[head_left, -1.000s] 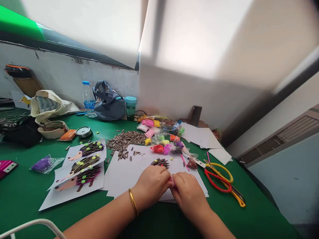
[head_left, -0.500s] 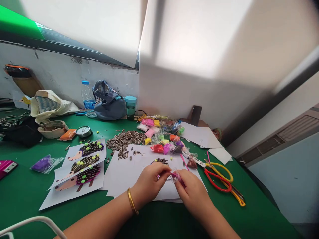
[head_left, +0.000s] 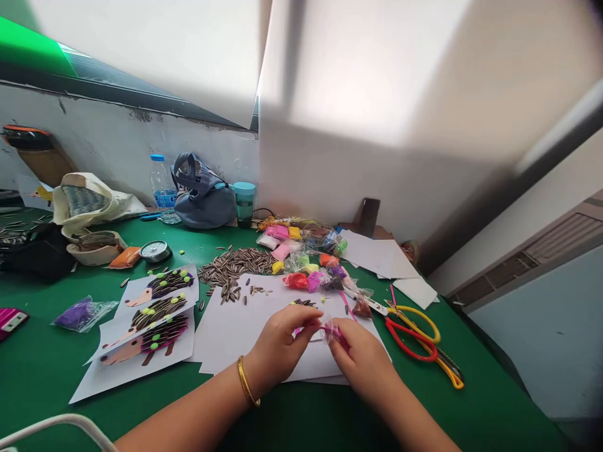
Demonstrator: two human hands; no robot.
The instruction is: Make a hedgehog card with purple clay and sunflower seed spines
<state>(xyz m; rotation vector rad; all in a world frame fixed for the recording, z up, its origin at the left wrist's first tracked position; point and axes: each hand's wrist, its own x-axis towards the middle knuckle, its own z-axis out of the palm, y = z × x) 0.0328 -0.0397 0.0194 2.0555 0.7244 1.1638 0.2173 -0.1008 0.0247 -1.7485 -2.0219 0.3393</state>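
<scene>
My right hand pinches a small clear plastic bag holding pink modelling clay. My left hand is right beside it, its fingertips closed on a bit of pink clay. Both hands hover over a white paper sheet. A gold bangle circles my left wrist. Just beyond my left fingers, a small patch of sunflower seeds lies on the paper, partly hidden by the hand.
A heap of sunflower seeds lies behind the sheet. Hedgehog pictures on paper are on the left, and clay packets are at the back. Red-and-yellow-handled scissors rest on the green table to the right.
Since a second ago, my hands have parted slightly and lifted, showing the bag and more of the seed patch. The view has tilted slightly.
</scene>
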